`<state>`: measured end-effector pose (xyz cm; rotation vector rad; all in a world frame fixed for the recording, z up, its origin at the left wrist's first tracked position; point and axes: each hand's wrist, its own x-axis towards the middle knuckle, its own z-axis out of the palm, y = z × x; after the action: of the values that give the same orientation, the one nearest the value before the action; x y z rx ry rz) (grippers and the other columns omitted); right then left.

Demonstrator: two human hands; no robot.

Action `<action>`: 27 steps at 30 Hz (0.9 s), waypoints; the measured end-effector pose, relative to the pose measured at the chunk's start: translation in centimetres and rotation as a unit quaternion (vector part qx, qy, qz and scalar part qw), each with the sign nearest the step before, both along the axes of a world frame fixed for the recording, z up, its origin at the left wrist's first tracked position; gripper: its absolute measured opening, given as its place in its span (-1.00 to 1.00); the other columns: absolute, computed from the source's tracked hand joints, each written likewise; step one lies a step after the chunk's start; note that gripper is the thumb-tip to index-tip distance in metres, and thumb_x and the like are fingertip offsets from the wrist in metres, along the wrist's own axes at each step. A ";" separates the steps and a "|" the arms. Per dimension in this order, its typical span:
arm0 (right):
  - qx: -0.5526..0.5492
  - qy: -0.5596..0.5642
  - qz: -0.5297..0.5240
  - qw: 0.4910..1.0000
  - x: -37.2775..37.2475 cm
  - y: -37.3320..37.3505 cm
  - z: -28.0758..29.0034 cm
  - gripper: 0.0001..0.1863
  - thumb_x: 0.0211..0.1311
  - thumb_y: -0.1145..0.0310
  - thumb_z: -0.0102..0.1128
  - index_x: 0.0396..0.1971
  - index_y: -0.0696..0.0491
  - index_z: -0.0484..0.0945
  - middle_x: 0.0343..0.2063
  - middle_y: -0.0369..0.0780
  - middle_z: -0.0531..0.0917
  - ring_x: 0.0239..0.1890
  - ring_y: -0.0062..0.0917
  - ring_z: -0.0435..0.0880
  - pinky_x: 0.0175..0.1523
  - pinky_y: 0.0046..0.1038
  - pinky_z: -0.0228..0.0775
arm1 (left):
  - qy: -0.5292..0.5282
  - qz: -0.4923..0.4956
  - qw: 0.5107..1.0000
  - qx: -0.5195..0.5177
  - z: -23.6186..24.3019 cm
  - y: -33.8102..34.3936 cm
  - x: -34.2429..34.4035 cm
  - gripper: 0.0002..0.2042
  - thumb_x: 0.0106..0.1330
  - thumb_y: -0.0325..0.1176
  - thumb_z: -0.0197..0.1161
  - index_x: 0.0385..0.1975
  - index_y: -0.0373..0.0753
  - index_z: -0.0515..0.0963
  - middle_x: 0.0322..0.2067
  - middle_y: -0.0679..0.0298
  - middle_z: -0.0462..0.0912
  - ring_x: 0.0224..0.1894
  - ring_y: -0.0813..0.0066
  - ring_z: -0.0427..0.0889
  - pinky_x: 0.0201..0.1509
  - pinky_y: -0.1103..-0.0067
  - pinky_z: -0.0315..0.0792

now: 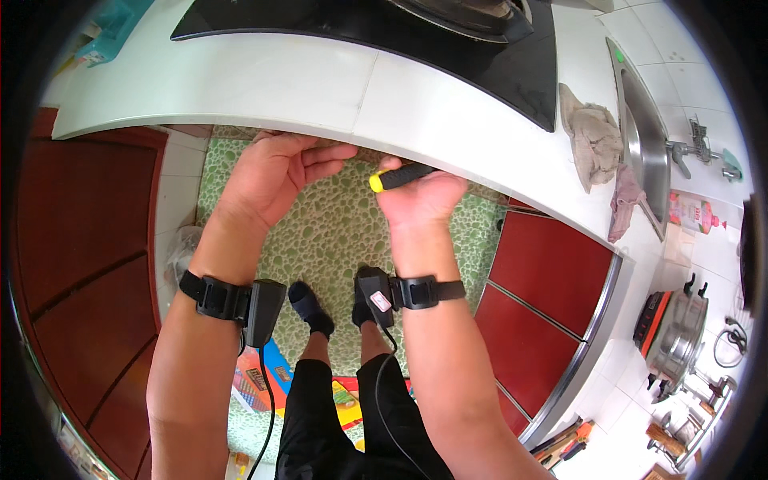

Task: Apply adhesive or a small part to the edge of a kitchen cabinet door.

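Observation:
My right hand [424, 194] is closed around a tool with a black textured handle [402, 176] and a yellow end cap. The cap points left, toward my other hand, while the rest of the tool is lost behind my fingers and the counter edge. My left hand [280, 168] is at the underside of the white countertop [264, 76], fingers stretched out to the right and partly apart. Nothing shows in it, though the counter lip covers some of its fingertips. Both wrists wear black strapped devices [264, 312].
A black cooktop [360, 20] with a dark pan [472, 16] sits on the counter. To the right are a grey cloth [590, 140], a sink [644, 136] and a steel pot [678, 332]. Red cabinets [544, 280] flank the green pebble-patterned floor [328, 232]. Colourful flat packages lie by my legs.

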<state>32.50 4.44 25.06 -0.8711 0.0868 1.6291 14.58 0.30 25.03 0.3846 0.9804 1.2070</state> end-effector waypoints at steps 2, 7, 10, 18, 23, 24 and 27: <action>-0.007 -0.011 0.017 1.000 1.5 -0.5 -1.0 -0.69 0.34 0.03 0.05 -0.35 -0.05 0.57 -0.51 -0.37 0.53 -0.36 -0.53 0.57 -0.41 -0.48 0.34 | -0.004 -0.008 1.000 0.012 -0.4 0.4 0.1 -0.71 0.51 -0.48 -0.08 0.11 -0.43 0.46 0.02 -0.04 0.64 0.06 0.13 0.69 0.07 0.39 0.68; -0.023 0.001 0.053 0.998 3.9 -1.9 -3.1 -0.79 0.40 0.18 0.04 -0.36 -0.06 0.58 -0.52 -0.41 0.50 -0.32 -0.58 0.59 -0.41 -0.51 0.30 | 0.020 0.014 1.000 0.016 -1.6 1.6 0.2 -0.74 0.54 -0.41 -0.02 0.05 -0.38 0.53 -0.02 0.08 0.67 0.01 0.27 0.70 0.09 0.40 0.66; -0.032 -0.003 0.069 0.997 4.7 -2.5 -3.1 -0.80 0.42 0.22 0.02 -0.29 -0.05 0.60 -0.42 -0.40 0.64 -0.24 -0.56 0.70 -0.40 -0.51 0.34 | -0.017 0.013 0.998 0.053 -2.5 1.8 0.2 -0.74 0.55 -0.35 0.01 0.04 -0.33 0.55 -0.02 0.17 0.68 0.00 0.36 0.69 0.11 0.42 0.65; -0.013 -0.012 0.100 0.995 5.5 -2.8 -3.2 -0.81 0.43 0.25 0.00 -0.23 -0.05 0.60 -0.34 -0.38 0.72 -0.20 -0.54 0.77 -0.39 -0.48 0.37 | -0.015 0.030 0.996 0.080 -3.3 2.2 0.7 -0.70 0.57 -0.25 -0.01 0.09 -0.28 0.53 0.03 0.21 0.65 0.08 0.38 0.65 0.13 0.43 0.64; 0.002 -0.004 0.077 0.997 3.8 -1.8 -2.6 -0.84 0.41 0.26 0.04 -0.34 -0.04 0.55 -0.51 -0.39 0.54 -0.24 -0.45 0.76 -0.37 -0.44 0.35 | -0.004 0.041 0.996 0.078 -2.9 2.5 1.7 -0.69 0.57 -0.22 0.00 0.11 -0.27 0.50 0.08 0.20 0.61 0.11 0.38 0.63 0.17 0.41 0.62; -0.002 -0.003 0.071 0.997 3.5 -1.5 -2.5 -0.81 0.39 0.21 0.06 -0.36 -0.03 0.54 -0.53 -0.37 0.50 -0.31 -0.48 0.70 -0.35 -0.44 0.35 | 0.003 0.041 0.996 0.079 -2.9 2.6 1.9 -0.68 0.57 -0.20 0.00 0.12 -0.26 0.50 0.09 0.20 0.60 0.12 0.39 0.63 0.18 0.40 0.61; 0.013 0.049 0.062 0.997 2.7 -1.0 -2.4 -0.77 0.36 0.14 0.07 -0.34 -0.02 0.55 -0.53 -0.36 0.49 -0.38 -0.51 0.60 -0.34 -0.44 0.36 | -0.025 0.028 0.995 0.087 -3.2 2.7 2.5 -0.67 0.57 -0.19 0.00 0.12 -0.27 0.50 0.08 0.21 0.62 0.11 0.39 0.63 0.18 0.39 0.61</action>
<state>35.24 3.47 22.69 -0.7898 0.0814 1.7845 17.04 2.99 21.80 0.4652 0.8504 1.3514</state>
